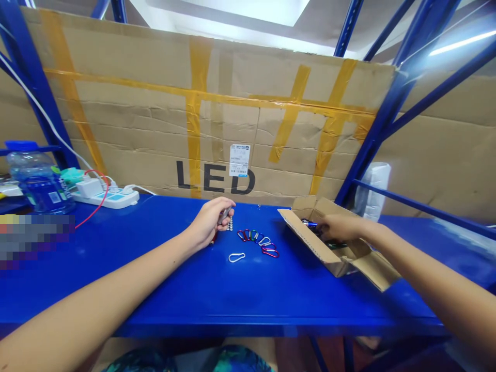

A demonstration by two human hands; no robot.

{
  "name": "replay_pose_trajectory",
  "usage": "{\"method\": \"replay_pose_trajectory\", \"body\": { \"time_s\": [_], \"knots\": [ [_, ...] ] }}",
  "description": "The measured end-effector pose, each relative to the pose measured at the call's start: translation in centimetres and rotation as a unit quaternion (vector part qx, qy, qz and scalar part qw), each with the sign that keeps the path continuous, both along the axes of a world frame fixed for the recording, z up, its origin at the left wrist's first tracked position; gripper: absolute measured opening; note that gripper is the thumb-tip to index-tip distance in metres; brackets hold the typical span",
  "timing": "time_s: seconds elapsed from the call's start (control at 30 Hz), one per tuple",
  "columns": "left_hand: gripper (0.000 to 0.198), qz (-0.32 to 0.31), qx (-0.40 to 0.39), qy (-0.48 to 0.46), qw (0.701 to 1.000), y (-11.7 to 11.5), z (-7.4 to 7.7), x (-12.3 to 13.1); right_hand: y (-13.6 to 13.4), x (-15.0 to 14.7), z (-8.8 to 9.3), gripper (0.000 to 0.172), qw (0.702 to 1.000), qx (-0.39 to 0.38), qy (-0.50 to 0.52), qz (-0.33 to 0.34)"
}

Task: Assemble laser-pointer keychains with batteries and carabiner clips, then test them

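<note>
My left hand [211,222] is over the middle of the blue table, closed around a small grey metallic piece [226,213] mostly hidden by the fingers. Small silver pieces [231,223] stand in a row beside it, and a dark red object [214,237] shows under the palm. My right hand [336,228] reaches into an open cardboard box [310,242] with its fingers curled; what they grip is hidden. A shiny blue object [309,223] lies by those fingertips. Between the hands, several coloured carabiners [253,235] form a curve, and a silver carabiner [236,257] lies nearer me.
A large taped cardboard sheet [155,129] backs the table [174,299]. At left are a water bottle [42,181] and a white power strip [120,199] with cables. Blue metal posts [372,139] frame the right side, near a white wrapped item [374,191].
</note>
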State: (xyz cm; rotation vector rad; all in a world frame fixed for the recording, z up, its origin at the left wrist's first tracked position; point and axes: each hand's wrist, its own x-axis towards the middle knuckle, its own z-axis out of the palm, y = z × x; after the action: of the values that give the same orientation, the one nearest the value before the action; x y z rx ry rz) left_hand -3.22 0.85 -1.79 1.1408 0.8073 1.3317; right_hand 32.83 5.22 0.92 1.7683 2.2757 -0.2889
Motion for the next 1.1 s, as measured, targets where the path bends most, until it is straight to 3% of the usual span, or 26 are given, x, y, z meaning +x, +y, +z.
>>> {"method": "replay_pose_trajectory", "body": {
  "time_s": [0.27,0.5,0.6,0.77,0.93,1.1],
  "knots": [
    [0.009,0.006,-0.008,0.012,1.0,-0.4,0.1,0.2,-0.1,-0.8,-1.5,0.029,0.996,-0.018,0.09,-0.01],
    [0.009,0.0,-0.005,0.009,1.0,-0.1,-0.2,0.1,-0.2,-1.8,-2.1,0.045,0.995,0.048,0.082,0.008],
    [0.009,0.004,-0.005,0.009,1.0,0.2,-0.3,0.1,0.2,-1.6,-2.2,0.037,0.994,0.072,0.082,0.01],
    [0.01,0.005,-0.002,0.012,1.0,0.3,-0.3,0.0,1.3,0.3,-1.5,0.017,0.987,0.009,0.152,-0.045],
    [0.01,0.006,-0.006,0.02,1.0,0.3,-0.2,0.0,2.1,1.9,0.1,0.018,0.968,0.01,0.235,-0.082],
    [0.01,0.011,-0.015,0.027,0.999,0.1,0.0,0.1,2.2,2.2,0.6,0.026,0.964,0.006,0.251,-0.086]
  ]
}}
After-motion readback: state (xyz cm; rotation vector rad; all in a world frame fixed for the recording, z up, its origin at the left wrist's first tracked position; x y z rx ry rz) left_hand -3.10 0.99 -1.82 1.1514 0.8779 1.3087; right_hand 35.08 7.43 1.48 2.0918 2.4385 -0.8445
